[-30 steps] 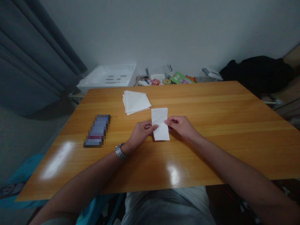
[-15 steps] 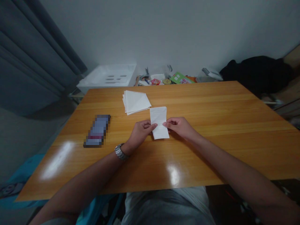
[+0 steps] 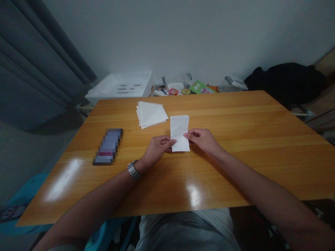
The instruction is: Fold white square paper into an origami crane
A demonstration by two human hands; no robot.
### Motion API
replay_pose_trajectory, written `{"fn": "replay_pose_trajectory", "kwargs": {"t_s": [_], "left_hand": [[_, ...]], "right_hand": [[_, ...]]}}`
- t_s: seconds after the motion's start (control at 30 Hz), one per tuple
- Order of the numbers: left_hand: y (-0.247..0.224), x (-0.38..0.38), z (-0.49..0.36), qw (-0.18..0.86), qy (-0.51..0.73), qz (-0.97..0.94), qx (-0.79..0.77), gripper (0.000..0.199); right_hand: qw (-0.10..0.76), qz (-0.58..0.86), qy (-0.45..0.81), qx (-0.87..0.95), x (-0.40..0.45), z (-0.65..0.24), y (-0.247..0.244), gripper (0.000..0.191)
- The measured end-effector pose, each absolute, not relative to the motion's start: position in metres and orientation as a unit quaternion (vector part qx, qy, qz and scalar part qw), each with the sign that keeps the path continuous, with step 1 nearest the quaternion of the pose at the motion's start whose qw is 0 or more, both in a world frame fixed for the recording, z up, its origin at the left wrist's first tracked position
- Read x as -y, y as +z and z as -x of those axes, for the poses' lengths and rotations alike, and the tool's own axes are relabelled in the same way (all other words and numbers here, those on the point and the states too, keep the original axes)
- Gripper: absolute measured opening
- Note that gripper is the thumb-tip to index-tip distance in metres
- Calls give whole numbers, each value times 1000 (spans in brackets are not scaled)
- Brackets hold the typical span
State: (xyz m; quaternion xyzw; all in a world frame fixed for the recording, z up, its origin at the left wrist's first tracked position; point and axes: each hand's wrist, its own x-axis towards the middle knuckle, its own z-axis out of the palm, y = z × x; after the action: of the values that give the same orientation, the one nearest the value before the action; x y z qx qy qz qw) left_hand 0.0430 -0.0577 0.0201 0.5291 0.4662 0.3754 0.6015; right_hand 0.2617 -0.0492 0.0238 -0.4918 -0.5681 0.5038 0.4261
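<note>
A small folded white paper (image 3: 179, 130) is held upright over the middle of the wooden table (image 3: 225, 174). My left hand (image 3: 158, 148) pinches its lower left edge, thumb in front and fingers behind. On the right edge, a bit higher, my right hand (image 3: 201, 138) grips the same paper between thumb and fingers. Just behind and to the left lies a stack of white sheets (image 3: 151, 114) with torn punched edges. A silver watch (image 3: 133, 170) is on my left wrist.
A phone (image 3: 108, 146), blurred by pixels, lies left of my hands. Beyond the table's far edge are a white tray (image 3: 120, 84), a green packet (image 3: 201, 88) and other small items. Dark cloth (image 3: 286, 82) lies at the back right.
The folded paper has shifted slightly up and to the right and looks straighter. My right hand has moved a little up with it; my left hand has hardly moved.
</note>
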Motion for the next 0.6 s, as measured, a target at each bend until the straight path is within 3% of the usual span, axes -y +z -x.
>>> {"fn": "replay_pose_trajectory", "kwargs": {"t_s": [0.6], "left_hand": [[24,59,-42,617,338,-538,-464,40]], "right_hand": [[453,493,495,554,47,-263,25,39]]}}
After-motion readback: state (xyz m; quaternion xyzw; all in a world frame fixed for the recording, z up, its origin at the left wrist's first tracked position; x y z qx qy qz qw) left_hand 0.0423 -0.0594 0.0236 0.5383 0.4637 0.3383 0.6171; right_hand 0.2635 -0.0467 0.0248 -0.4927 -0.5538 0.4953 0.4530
